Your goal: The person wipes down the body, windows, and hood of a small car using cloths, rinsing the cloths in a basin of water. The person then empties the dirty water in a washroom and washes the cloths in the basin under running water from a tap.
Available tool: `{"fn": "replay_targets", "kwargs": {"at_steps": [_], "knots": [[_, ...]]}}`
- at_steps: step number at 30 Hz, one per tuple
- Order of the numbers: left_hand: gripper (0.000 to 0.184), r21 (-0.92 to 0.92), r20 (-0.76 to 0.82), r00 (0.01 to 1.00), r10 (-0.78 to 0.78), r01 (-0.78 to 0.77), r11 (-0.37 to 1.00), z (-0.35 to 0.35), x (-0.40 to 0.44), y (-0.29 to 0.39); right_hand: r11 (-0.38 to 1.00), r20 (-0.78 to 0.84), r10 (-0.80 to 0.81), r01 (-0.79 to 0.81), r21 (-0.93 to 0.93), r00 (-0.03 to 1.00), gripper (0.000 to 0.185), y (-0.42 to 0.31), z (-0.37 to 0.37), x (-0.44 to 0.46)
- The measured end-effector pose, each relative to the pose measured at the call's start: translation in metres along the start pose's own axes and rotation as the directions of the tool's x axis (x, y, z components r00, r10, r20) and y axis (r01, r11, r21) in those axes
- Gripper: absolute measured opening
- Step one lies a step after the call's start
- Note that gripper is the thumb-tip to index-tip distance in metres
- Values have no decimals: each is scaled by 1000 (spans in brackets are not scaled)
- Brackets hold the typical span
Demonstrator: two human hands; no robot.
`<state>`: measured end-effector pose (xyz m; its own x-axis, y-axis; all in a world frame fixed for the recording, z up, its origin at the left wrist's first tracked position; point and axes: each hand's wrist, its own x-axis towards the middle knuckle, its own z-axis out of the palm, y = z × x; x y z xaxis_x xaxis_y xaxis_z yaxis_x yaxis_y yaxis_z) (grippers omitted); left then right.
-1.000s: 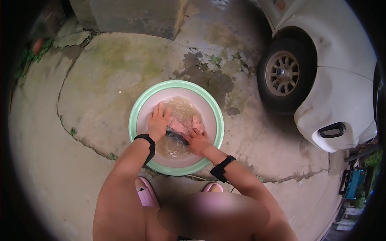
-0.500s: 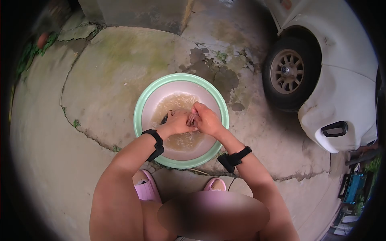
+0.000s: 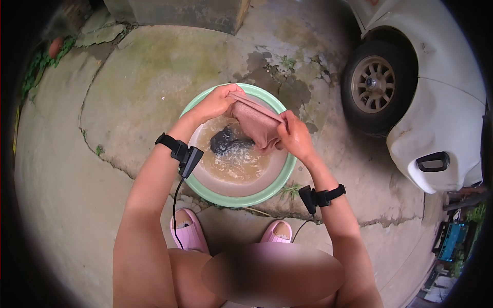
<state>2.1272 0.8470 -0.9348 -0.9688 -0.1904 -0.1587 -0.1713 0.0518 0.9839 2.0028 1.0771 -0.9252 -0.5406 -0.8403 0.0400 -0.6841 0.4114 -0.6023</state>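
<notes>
A wet pink cloth (image 3: 256, 123) is stretched between my two hands over the far right part of a basin (image 3: 237, 202) with a green rim. My left hand (image 3: 218, 101) pinches the cloth's upper left corner near the far rim. At the other end of the same edge, my right hand (image 3: 295, 136) grips the cloth by the right rim. The lower part hangs in folds toward the cloudy water (image 3: 239, 172). A dark, bunched cloth (image 3: 226, 141) lies partly under the water, touched by neither hand.
The basin stands on cracked concrete (image 3: 138, 92) just ahead of my feet in pink slippers (image 3: 188, 233). To the right is a white vehicle (image 3: 441, 118) with its wheel (image 3: 373, 84). A low concrete block (image 3: 185, 13) stands at the back. Cables trail from both wrist straps.
My hands were together low in the basin with the pink cloth bunched between them. They have moved up and apart, spreading it out. The dark cloth now shows more fully.
</notes>
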Motion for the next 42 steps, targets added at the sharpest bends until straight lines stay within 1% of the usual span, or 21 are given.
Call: {"fn": "replay_targets", "kwargs": {"at_steps": [2,5,7,8,11,14,16,18,21,23,24,25,26,27,30,32,34,38,39,41,42], "knots": [[22,-93,-93,995,-46,37,995,-2,3,9,999,-93,-39,40,8,995,21,-12,-14,3],[20,185,-218,937,274,-236,954,-8,10,8,995,-108,-103,101,-24,989,23,-3,-16,5],[26,512,-158,986,-53,128,850,-16,3,1,996,65,-10,16,-89,998,25,12,-2,2],[26,511,-158,986,-53,128,850,-14,4,-14,985,230,93,-55,-166,969,28,22,7,0],[36,705,-272,961,-48,233,669,7,3,-71,975,66,18,-2,-223,998,32,40,50,-10],[58,724,-436,876,-208,478,496,59,-9,-86,926,262,47,56,-373,964,56,36,88,-26],[64,748,-432,874,-222,484,454,87,-25,-110,849,298,-14,168,-501,954,65,31,108,-35],[73,994,-93,982,-164,103,49,98,-36,-135,736,583,205,269,-621,786,72,21,112,-35],[74,951,198,935,-295,-111,289,52,-15,-128,796,629,207,245,-554,749,68,35,117,-24],[76,948,78,972,-219,-5,318,52,-18,-109,960,485,176,-41,-277,857,67,68,142,-29],[77,823,-226,951,-213,303,480,64,-24,-108,966,319,201,-242,95,926,66,69,142,-29],[77,578,-497,827,-261,541,611,77,-31,-106,966,314,203,-242,89,927,66,68,142,-31],[70,584,-609,773,-178,589,558,96,-31,-119,660,489,351,-581,476,799,67,45,129,-28],[70,594,-602,781,-164,576,562,107,-28,-128,116,686,341,-753,648,643,69,19,115,-25],[71,227,-583,742,-330,539,811,135,-10,-123,-92,670,397,-699,709,628,68,-20,96,-13],[55,338,-590,808,-1,248,908,152,-12,-99,-210,647,396,-622,754,651,66,-4,103,-9],[52,359,-542,838,65,161,919,161,-15,-69,-516,691,83,-562,646,718,64,45,130,1],[38,428,-415,859,300,-107,898,169,-17,-26,-244,210,354,-127,961,911,38,42,143,-12],[38,427,-411,861,301,-110,898,166,-14,-32,-243,208,357,-124,962,911,38,47,144,-8],[33,544,-379,879,289,-41,838,142,-5,-50,-618,393,13,-301,726,920,44,57,145,2],[25,598,-378,896,235,42,800,130,-3,-51,-383,507,400,-363,849,763,26,2,100,-3]]}}
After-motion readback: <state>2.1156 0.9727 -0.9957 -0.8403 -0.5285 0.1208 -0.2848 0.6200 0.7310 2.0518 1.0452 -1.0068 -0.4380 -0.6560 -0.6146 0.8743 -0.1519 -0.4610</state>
